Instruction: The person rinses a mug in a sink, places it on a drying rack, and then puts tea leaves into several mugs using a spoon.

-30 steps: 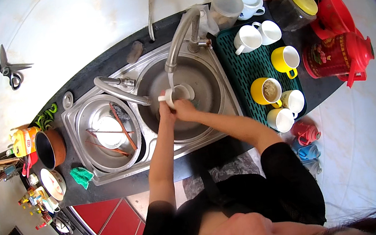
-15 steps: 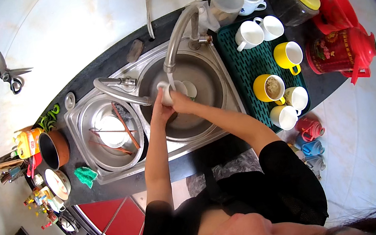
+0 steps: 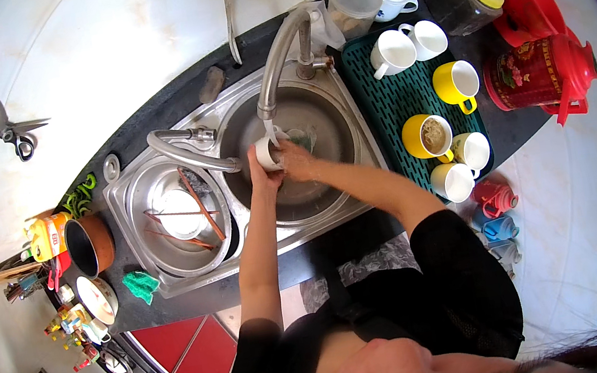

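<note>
Over the right sink basin [image 3: 338, 115], I hold a white cup [image 3: 267, 154] under a thin stream of water from the curved tap [image 3: 283, 50]. My left hand [image 3: 263, 175] is closed round the cup's left side. On the right, my right hand [image 3: 296, 162] grips it too, with some fingers hidden by the cup and the hand itself. The cup is tilted, its mouth toward the stream. Behind my hands, a pale, partly see-through item lies in the basin, too unclear to name.
To the left, a metal bowl [image 3: 140, 219] with chopsticks fills the smaller basin, beside a second tap [image 3: 190, 155]. A green draining tray [image 3: 379, 116] on the right carries white and yellow mugs. Beyond it stand a red thermos [image 3: 529, 78] and a yellow-lidded jar [image 3: 470, 14]. A green cloth [image 3: 141, 285] lies at left.
The white cup has turned so its mouth shows more under the stream. My right hand has shifted slightly right. The view has also moved a little.
</note>
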Demonstrator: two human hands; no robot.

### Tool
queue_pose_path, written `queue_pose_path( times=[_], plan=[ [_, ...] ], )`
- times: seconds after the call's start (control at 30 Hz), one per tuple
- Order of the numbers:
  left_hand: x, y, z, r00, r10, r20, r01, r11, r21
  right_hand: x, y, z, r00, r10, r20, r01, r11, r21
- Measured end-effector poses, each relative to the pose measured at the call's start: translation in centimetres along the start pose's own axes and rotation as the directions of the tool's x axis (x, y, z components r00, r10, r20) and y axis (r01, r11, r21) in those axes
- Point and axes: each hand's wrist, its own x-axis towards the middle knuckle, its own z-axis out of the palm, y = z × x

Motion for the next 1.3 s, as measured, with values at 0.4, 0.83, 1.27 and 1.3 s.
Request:
queue_pose_path(
  times=[0.4, 0.83, 1.27, 1.3],
  plan=[
    [0.3, 0.6, -0.8, 0.999, -0.032, 0.025, 0.034, 0.998, -0.058, -0.6, -1.0, -1.6, 0.994, -0.108, -0.019, 0.105, 0.988, -0.109],
    [-5.1, 1.7, -1.0, 0.953, -0.227, 0.201, 0.178, 0.955, 0.237, -1.6, -3.0, -7.0, 0.871, 0.211, 0.444, -0.49, 0.454, 0.744],
    [-2.0, -0.6, -0.6, 0.986, 0.097, 0.135, -0.099, 0.995, 0.004, -1.6, -8.7, -4.7, 0.817, 0.495, -0.296, -0.269, 0.78, 0.565],
    [-2.0, -1.0, -0.6, 0.971, 0.114, 0.208, -0.114, 0.993, -0.014, -1.7, -9.1, -4.3, 0.892, 0.317, -0.322, -0.195, 0.913, 0.357]
  ],
)
